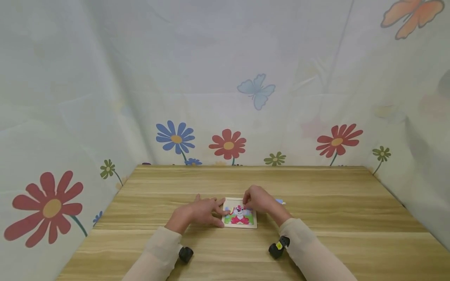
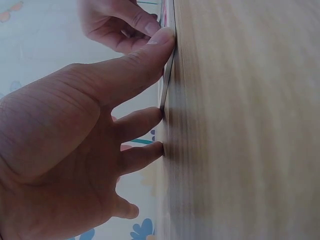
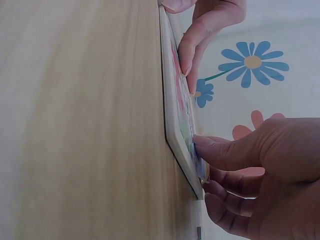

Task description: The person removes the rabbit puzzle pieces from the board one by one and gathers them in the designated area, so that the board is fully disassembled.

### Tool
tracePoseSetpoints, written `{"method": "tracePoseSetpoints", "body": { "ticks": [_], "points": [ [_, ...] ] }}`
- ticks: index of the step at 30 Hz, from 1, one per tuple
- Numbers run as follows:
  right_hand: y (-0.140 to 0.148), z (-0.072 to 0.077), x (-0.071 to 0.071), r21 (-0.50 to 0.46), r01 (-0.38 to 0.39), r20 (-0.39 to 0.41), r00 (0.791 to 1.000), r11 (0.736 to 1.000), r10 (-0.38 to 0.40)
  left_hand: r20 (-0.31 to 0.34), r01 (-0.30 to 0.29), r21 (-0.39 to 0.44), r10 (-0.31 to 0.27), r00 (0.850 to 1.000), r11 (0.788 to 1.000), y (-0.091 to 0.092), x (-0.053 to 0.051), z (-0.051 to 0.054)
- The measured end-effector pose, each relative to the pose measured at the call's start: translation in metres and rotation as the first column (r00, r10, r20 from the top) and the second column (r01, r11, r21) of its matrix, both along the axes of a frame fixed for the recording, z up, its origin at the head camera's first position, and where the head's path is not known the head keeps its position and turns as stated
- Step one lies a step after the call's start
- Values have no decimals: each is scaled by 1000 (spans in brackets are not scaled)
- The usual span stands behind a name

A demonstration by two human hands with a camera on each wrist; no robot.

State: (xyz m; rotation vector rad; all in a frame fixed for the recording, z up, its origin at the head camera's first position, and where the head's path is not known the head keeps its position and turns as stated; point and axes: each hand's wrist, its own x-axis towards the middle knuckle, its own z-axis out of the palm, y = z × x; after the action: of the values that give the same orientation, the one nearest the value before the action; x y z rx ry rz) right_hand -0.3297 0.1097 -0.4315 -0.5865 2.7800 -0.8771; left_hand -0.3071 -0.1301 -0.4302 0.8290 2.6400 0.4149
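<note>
A small picture puzzle in a pale wooden frame (image 1: 240, 226) lies flat on the table, its picture a white and red cartoon animal on green. My left hand (image 1: 205, 212) rests at the frame's left side with fingers spread; its thumb (image 2: 162, 37) touches the near edge and a fingertip reaches onto the picture. Over the upper right of the puzzle, my right hand (image 1: 259, 200) pinches a bluish puzzle piece (image 3: 201, 167) between thumb and fingers, at the board's surface. The fingers hide most of that piece and the frame's upper right corner.
Another light blue piece (image 1: 280, 201) lies on the wooden table (image 1: 316, 249) just right of my right wrist, partly hidden by it. A white cloth (image 1: 211, 78) printed with flowers and butterflies hangs behind the table and along its sides.
</note>
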Motion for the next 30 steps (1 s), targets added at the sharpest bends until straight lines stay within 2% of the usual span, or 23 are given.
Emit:
{"method": "tracePoseSetpoints", "body": {
  "ticks": [8,14,22,30],
  "points": [
    [1,0,-2,21,-5,-74,997,1000,7,-7,0,-20,0,1000,1000,1,1,2],
    [3,1,-5,-12,-6,-76,997,1000,6,-14,0,-25,0,1000,1000,2,1,2],
    [10,1,-6,-59,-36,-27,999,998,35,-8,-5,-18,5,1000,1000,1,-1,-2],
    [22,14,-5,-95,23,-24,999,995,-26,-6,-8,-17,8,1000,1000,0,0,1]
  ]
}}
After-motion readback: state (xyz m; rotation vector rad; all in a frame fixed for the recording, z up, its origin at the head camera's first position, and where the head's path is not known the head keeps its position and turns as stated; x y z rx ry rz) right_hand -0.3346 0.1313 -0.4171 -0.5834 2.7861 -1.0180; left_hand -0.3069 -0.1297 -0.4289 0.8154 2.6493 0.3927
